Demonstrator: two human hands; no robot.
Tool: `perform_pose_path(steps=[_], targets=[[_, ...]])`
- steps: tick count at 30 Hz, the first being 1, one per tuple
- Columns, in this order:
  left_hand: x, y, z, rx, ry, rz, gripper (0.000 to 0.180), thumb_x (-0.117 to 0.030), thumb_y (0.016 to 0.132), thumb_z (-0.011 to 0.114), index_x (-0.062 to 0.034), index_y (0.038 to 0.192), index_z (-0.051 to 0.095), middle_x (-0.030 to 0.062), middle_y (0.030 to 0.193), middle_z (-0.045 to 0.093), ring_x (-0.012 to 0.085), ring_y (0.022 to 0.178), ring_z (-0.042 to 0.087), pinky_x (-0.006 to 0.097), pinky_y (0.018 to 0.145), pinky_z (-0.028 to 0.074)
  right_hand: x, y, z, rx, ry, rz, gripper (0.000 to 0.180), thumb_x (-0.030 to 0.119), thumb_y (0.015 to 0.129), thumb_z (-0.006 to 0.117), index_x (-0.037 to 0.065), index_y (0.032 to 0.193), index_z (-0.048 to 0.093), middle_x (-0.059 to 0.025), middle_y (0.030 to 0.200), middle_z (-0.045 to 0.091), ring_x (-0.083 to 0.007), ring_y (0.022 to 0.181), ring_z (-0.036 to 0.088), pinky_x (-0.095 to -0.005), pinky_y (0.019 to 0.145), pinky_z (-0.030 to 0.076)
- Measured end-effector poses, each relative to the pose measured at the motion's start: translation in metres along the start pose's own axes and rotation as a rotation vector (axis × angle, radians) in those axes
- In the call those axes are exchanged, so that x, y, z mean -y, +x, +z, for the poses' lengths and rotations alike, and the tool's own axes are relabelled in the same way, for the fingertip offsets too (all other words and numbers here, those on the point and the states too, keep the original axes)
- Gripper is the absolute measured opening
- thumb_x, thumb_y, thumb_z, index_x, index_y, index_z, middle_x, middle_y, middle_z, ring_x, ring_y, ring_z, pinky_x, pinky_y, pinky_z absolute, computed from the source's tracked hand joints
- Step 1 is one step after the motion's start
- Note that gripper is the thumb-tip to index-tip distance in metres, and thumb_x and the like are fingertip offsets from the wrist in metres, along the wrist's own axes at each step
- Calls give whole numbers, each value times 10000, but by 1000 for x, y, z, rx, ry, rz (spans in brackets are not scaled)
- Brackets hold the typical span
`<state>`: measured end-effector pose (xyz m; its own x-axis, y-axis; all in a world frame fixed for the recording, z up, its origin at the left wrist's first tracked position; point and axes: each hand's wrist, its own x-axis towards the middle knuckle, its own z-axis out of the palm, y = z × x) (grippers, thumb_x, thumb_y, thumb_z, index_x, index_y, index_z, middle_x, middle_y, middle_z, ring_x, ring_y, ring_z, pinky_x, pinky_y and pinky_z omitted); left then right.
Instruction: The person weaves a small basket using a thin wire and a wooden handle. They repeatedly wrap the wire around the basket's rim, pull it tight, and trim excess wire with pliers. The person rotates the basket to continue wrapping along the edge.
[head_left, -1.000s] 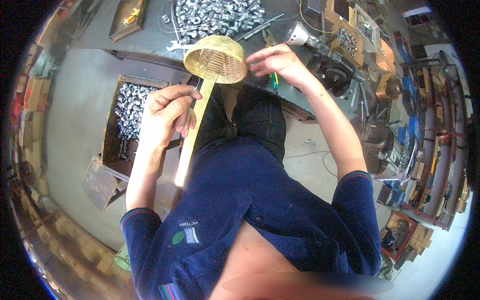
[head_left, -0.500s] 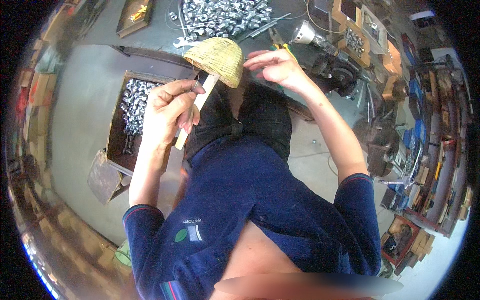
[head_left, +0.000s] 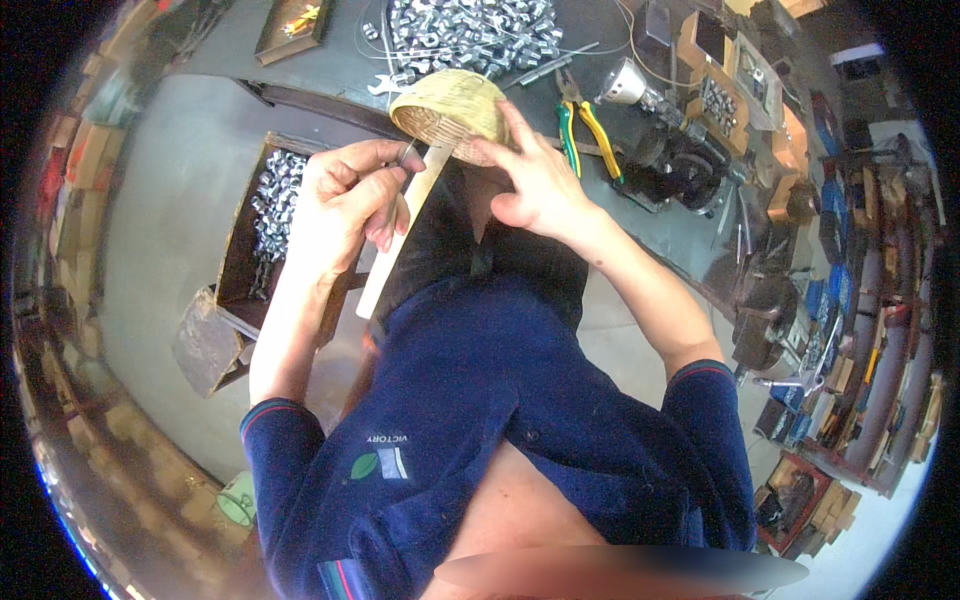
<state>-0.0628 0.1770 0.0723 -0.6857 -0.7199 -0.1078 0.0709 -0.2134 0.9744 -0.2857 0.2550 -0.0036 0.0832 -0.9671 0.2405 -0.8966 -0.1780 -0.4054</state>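
Observation:
A woven bamboo ladle with a round yellow-green bowl (head_left: pixel 462 100) and a flat pale wooden handle (head_left: pixel 392 262) is tilted over my lap, its bowl at the bench edge. My left hand (head_left: pixel 350 195) is closed beside the handle, pinching a thin wire (head_left: pixel 408 152) close to the bowl's rim. Whether its lower fingers also grip the handle is hard to tell. My right hand (head_left: pixel 535 180) has its fingers spread, with the fingertips touching the right side of the bowl and the thumb apart. The wire's course inside the bowl is hidden.
On the bench lie a pile of metal nuts (head_left: pixel 470 38), a wrench (head_left: pixel 382 85), yellow-green-handled pliers (head_left: pixel 590 130) and a lamp-like metal cone (head_left: pixel 622 82). A small tray (head_left: pixel 292 28) sits at the far left. Below the bench, an open drawer (head_left: pixel 240 250) holds more metal fittings.
My right hand has moved left onto the bowl, bringing the pliers into full view. The ladle and my left hand have shifted slightly in the picture.

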Motion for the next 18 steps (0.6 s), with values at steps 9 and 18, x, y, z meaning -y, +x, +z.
perform_pose_path(steps=[9, 18], targets=[[6, 7, 9, 51, -20, 8, 165, 12, 846, 472, 81, 925, 599, 31, 453, 450, 108, 359, 430, 247, 407, 389, -17, 14, -44, -61, 117, 265, 590, 158, 597, 605, 76, 1180, 575, -242, 1424, 309, -392, 984, 601, -376, 826, 500], [-5, 6, 17, 98, 114, -14, 177, 20, 847, 466, 67, 942, 607, 49, 531, 530, 92, 420, 480, 219, 408, 383, 55, 15, -52, -163, 164, -551, 402, 218, 486, 674, 25, 831, 598, -258, 1236, 461, -403, 1090, 491, -566, 967, 356]])
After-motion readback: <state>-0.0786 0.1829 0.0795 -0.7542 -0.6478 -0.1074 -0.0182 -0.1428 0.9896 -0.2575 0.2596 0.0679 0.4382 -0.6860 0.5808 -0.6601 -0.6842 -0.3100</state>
